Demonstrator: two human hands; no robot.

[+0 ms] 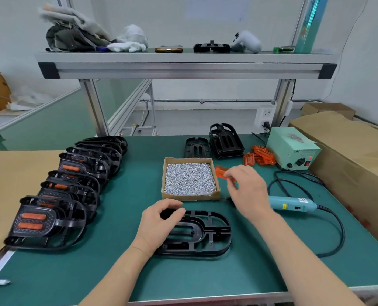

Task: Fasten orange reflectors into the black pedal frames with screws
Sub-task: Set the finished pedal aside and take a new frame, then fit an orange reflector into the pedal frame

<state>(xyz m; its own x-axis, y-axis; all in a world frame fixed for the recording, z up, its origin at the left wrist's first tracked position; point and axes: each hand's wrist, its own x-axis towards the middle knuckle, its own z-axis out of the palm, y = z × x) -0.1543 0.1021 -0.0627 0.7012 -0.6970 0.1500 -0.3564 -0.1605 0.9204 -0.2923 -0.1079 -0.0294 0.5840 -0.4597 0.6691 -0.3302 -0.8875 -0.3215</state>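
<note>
Green bench mat: left hand grips the left end of the black pedal frame, bare mat toward the front edge; right hand pinches 1 orange reflector beside the screw box.

Open surface runs along the near edge and up the lane between the row of finished pedals and the screw box. The pedal frame, under the left hand, lies just in front of the box. Right of the box, the right hand with a reflector fills the gap; beyond it the screwdriver and looped cable cross the surface. Stacked frames, the control unit and a carton close the far right. The shelf limits overhead room.
</note>
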